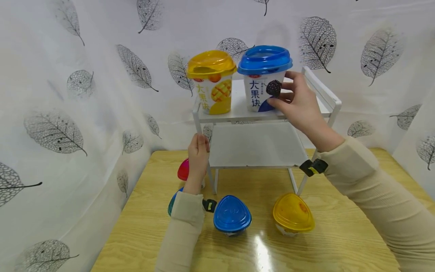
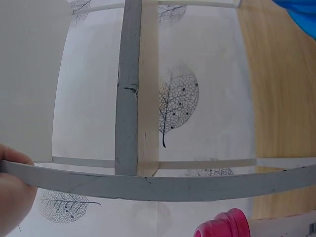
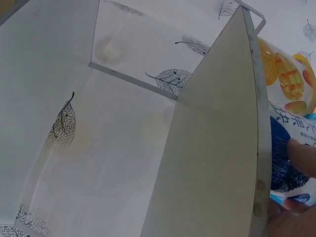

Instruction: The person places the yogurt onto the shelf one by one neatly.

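My right hand [image 1: 300, 105] holds a yogurt cup [image 1: 255, 92] with a blue lid and a blackberry picture, thumb in front and fingers round its right side. That cup is upright at the top board of a white two-tier rack [image 1: 258, 145]; whether its base bears fully on the board cannot be told. Left of it stands a yellow-lidded yogurt cup [image 1: 207, 96] with a mango picture. My left hand [image 1: 198, 156] grips the rack's front left post, below the top board. In the right wrist view, the thumb [image 3: 303, 158] presses on the blackberry cup's label.
On the wooden table [image 1: 333, 234] before the rack stand another blue-lidded cup [image 1: 232, 214] and another yellow-lidded cup [image 1: 293, 213]. A red-lidded cup [image 1: 183, 170] and a teal-lidded cup [image 1: 172, 204] are partly hidden by my left arm. Leaf-patterned sheeting [image 1: 102, 113] surrounds the table.
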Available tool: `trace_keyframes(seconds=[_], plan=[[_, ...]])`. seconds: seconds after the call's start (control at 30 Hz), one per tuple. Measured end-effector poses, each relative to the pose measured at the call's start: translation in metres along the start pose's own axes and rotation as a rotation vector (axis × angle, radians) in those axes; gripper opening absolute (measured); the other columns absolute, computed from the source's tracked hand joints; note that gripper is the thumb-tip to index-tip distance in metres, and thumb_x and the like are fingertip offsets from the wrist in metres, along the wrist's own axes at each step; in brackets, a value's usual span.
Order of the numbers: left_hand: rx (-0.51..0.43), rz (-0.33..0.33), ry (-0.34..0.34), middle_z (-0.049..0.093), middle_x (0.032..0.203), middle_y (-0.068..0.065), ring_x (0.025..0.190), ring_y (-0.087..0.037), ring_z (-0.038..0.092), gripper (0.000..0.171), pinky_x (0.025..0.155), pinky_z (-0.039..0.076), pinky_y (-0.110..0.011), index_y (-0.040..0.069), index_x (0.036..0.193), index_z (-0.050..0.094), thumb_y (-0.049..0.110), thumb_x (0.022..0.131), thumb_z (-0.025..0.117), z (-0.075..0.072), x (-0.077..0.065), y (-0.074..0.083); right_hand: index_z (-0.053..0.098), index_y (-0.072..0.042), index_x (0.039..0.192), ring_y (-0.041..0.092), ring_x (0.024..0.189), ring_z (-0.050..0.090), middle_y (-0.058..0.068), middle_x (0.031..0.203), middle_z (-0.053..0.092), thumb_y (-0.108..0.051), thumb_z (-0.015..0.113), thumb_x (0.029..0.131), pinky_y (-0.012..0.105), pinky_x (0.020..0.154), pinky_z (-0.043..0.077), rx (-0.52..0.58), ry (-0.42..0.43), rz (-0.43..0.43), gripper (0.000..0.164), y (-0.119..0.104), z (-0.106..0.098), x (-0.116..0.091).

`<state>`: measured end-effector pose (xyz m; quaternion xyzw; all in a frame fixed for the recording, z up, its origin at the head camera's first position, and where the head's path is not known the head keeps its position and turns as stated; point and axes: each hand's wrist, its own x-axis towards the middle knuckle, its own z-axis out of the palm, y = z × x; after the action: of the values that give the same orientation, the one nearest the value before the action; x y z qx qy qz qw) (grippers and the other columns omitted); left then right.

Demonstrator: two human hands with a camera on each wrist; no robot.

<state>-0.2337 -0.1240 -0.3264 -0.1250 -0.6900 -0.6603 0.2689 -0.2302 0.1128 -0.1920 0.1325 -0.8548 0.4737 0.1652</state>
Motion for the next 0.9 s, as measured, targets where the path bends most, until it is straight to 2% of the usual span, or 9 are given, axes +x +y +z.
trace_keyframes(seconds=[0.23, 0.5, 0.67, 0.73, 0.9], plan=[[-0.003, 0.007, 0.002, 0.034, 0.06, -0.002, 0.054, -0.011, 0.033, 0.037, 0.049, 0.027, -0.021, 0.0, 0.077, 0.04, 0.032, 0.094, 0.031, 0.001, -0.002, 0.001, 0.02, -0.012, 0.136, 0.029, 0.108, 0.05, 0.015, 0.129, 0.042, -0.012, 0.06, 0.085, 0.039, 0.088, 0.04, -0.017, -0.001, 0.0, 0.065, -0.002, 0.002, -0.002], [0.017, -0.005, -0.008, 0.035, 0.06, -0.004, 0.054, -0.011, 0.034, 0.031, 0.048, 0.027, -0.021, 0.0, 0.077, 0.04, 0.022, 0.096, 0.03, 0.001, -0.002, 0.002, 0.022, -0.012, 0.136, 0.029, 0.109, 0.049, 0.015, 0.127, 0.043, -0.016, 0.061, 0.084, 0.038, 0.088, 0.04, -0.003, 0.012, -0.002, 0.066, 0.0, -0.004, -0.008], [0.018, -0.03, -0.02, 0.035, 0.061, -0.006, 0.054, -0.012, 0.034, 0.028, 0.048, 0.027, -0.021, -0.003, 0.078, 0.04, 0.014, 0.097, 0.029, 0.0, -0.002, 0.003, 0.02, -0.011, 0.136, 0.028, 0.111, 0.047, 0.015, 0.127, 0.041, -0.015, 0.062, 0.084, 0.035, 0.09, 0.038, 0.027, 0.027, -0.022, 0.067, 0.004, -0.011, -0.018], [0.019, -0.039, -0.023, 0.036, 0.061, -0.007, 0.054, -0.012, 0.034, 0.027, 0.048, 0.027, -0.021, -0.004, 0.078, 0.04, 0.011, 0.097, 0.029, 0.0, -0.001, 0.005, 0.021, -0.012, 0.136, 0.027, 0.112, 0.046, 0.015, 0.127, 0.041, -0.013, 0.062, 0.083, 0.034, 0.091, 0.037, 0.049, 0.035, -0.038, 0.067, 0.006, -0.013, -0.024], [0.035, -0.038, -0.022, 0.035, 0.061, -0.006, 0.054, -0.011, 0.034, 0.027, 0.05, 0.028, -0.02, -0.005, 0.078, 0.04, 0.011, 0.097, 0.029, 0.001, -0.004, 0.025, 0.024, -0.011, 0.134, 0.024, 0.112, 0.047, 0.016, 0.126, 0.042, -0.007, 0.063, 0.081, 0.029, 0.09, 0.038, 0.122, 0.05, -0.073, 0.066, 0.009, -0.018, -0.038]])
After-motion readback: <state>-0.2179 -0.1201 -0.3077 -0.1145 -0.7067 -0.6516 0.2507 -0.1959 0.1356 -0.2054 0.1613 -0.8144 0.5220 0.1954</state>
